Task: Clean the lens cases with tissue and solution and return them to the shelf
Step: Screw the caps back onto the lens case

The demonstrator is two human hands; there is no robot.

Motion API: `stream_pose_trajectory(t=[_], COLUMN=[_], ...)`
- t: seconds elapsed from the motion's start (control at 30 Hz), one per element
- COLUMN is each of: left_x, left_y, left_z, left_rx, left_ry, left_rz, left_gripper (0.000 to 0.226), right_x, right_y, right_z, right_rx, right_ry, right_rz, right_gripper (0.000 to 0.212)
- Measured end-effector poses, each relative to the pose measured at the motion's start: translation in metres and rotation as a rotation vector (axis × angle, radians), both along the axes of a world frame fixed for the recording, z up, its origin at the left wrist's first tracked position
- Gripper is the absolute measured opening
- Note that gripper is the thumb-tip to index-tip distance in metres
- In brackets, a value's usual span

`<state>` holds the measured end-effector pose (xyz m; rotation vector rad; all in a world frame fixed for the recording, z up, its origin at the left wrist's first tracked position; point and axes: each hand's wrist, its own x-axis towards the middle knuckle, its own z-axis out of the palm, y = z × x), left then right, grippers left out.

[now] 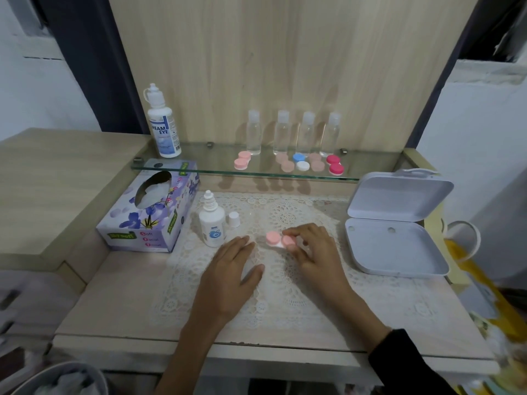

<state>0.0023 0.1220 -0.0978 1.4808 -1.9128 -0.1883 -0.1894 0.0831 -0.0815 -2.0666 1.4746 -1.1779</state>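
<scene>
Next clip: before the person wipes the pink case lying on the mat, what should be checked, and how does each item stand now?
1. Pink lens case gripped: the right hand pinches its right cap with the fingers; ok.
2. Left hand free: flat on the lace mat, holding nothing; ok.
3. Small solution bottle open: upright, its cap standing beside it; ok.
4. Tissue box at hand: tissue shows in its opening; ok.
5. Tissue in hand: none; not ok.
6. Case inside clean: both caps on; cannot tell.
</scene>
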Motion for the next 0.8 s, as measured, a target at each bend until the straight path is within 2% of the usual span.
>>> stream_pose_trajectory(t=[0.2, 0.43, 0.57, 0.8], left_x=[0.0, 0.003, 0.004, 0.001], left_y=[-0.001, -0.002, -0.005, -0.021], left_z=[-0.001, 0.001, 0.006, 0.023], left_rx=[-0.014, -0.039, -0.057, 0.033], left_ry=[-0.01, 0.094, 0.009, -0.198], left_rz=[-0.014, -0.059, -0.098, -0.17], left_gripper=[0.062, 0.053, 0.053, 0.056], right_x=[0.002, 0.003, 0.004, 0.004], right_y=[0.009, 0.012, 0.012, 0.009], right_z=[-0.003, -0.004, -0.004, -0.007], right_rx=[0.041, 0.016, 0.012, -0.008], right_ry=[0.112, 0.193, 0.207, 0.217], right_rz=[0.045, 0.058, 0.053, 0.048], right_gripper=[0.025, 0.024, 0.026, 0.026])
